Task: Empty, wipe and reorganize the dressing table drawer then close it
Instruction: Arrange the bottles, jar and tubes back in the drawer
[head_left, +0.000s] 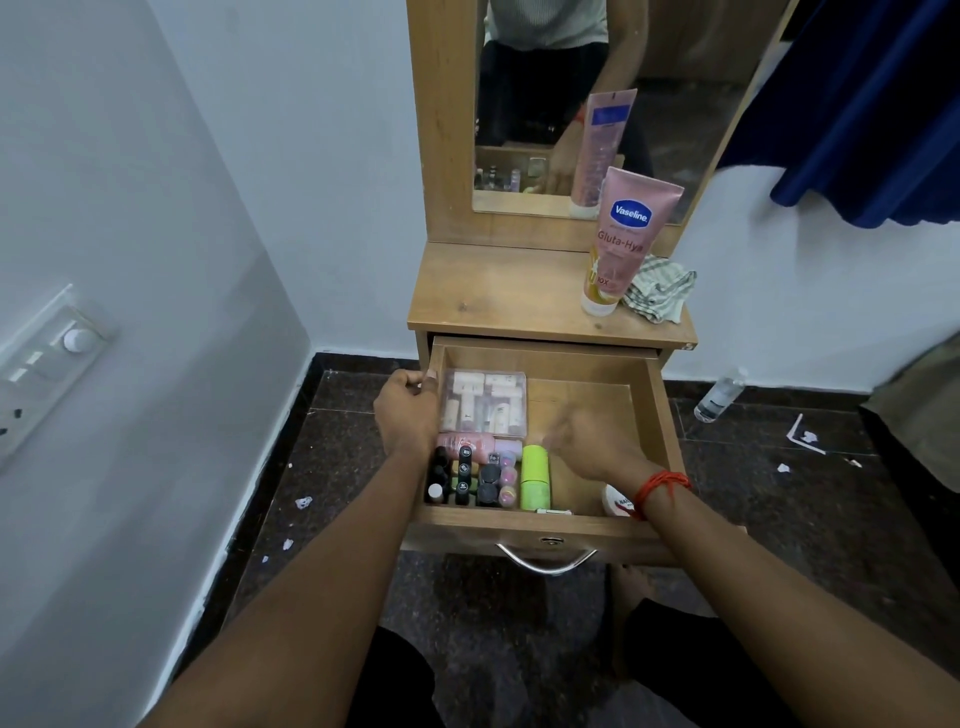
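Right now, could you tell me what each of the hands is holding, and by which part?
The left hand grips the drawer by its left side wall. The right hand is blurred inside the drawer; whether it holds anything cannot be told.

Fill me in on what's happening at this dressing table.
A person is working in the open drawer. The left hand grips the drawer's left wall beside a clear box of small tubes. The right hand, blurred, is inside the drawer near a green jar. Small cosmetics sit packed along the front left; the right side is mostly bare. A Vaseline tube and a cloth stand on the tabletop. The drawer is not yet closed.
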